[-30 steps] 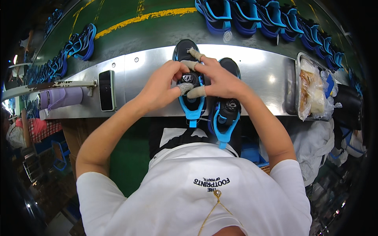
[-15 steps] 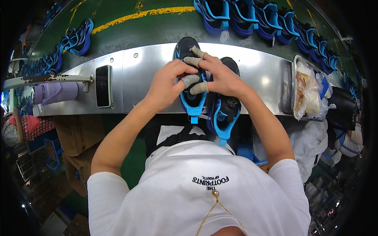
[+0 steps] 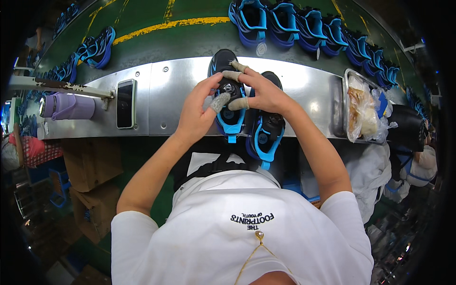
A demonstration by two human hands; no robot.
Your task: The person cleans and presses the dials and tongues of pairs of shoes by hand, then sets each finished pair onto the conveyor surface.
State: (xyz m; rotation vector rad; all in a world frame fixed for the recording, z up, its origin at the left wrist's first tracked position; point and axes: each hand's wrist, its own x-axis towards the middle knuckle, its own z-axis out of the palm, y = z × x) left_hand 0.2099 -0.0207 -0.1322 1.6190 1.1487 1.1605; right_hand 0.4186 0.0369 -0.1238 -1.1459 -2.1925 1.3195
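Steel bench (image 3: 180,90) carrying a phone (image 3: 125,103), purple bottle (image 3: 69,106) and food tray (image 3: 349,104). Second shoe (image 3: 267,128) lying just right of the black-blue shoe (image 3: 228,102). Left hand (image 3: 197,114) and right hand (image 3: 261,92) both gripping it, taped fingers (image 3: 221,101) pressing its tongue.

Two shoes (image 3: 227,90), one phone (image 3: 125,103), one bottle (image 3: 69,106)

Left hand (image 3: 199,116) and right hand (image 3: 263,92) cover the middle of the black-and-blue shoe (image 3: 228,95) — its tongue and lacing mostly unseen; whether the fingers grip or merely press cannot be told. Second shoe (image 3: 266,135) heel cut off by the bench edge. Tray (image 3: 354,76) contents in crumpled plastic — indistinct
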